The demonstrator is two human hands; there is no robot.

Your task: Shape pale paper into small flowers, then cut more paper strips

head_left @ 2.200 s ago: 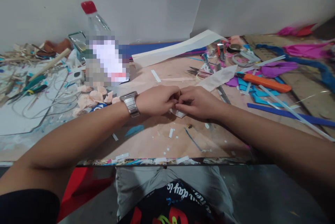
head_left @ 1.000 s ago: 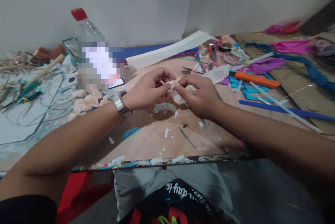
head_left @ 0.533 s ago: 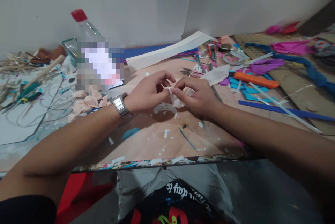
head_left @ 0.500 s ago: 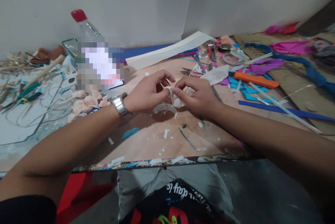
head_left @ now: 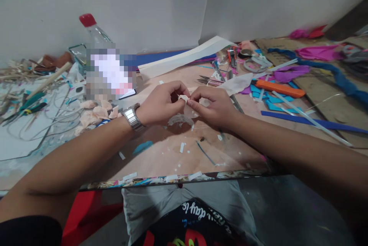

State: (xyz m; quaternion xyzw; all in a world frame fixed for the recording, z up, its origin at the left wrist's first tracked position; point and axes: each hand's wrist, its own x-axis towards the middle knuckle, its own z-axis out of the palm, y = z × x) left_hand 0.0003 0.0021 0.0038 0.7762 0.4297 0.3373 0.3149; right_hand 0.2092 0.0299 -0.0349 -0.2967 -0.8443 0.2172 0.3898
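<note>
My left hand (head_left: 161,102), with a metal watch on the wrist, and my right hand (head_left: 214,106) meet over the middle of the wooden table (head_left: 161,154). Both pinch a small pale paper piece (head_left: 188,106) between thumb and fingertips, a little above the tabletop. A curled strip of clear tape (head_left: 179,119) lies on the table just under the hands. Several pale pink paper petals (head_left: 96,111) lie beside my left wrist.
A clear bottle with a red cap (head_left: 99,61) stands at the back left. An orange utility knife (head_left: 280,88), scissors (head_left: 209,81), blue and purple paper strips (head_left: 304,121) lie to the right. Pliers and wires (head_left: 31,102) lie at the left. White paper scraps dot the near edge.
The hands lifted from the table with the paper piece, then drew closer together; the fingers now pinch it more tightly. The tape strip showed on the table once the hands rose.
</note>
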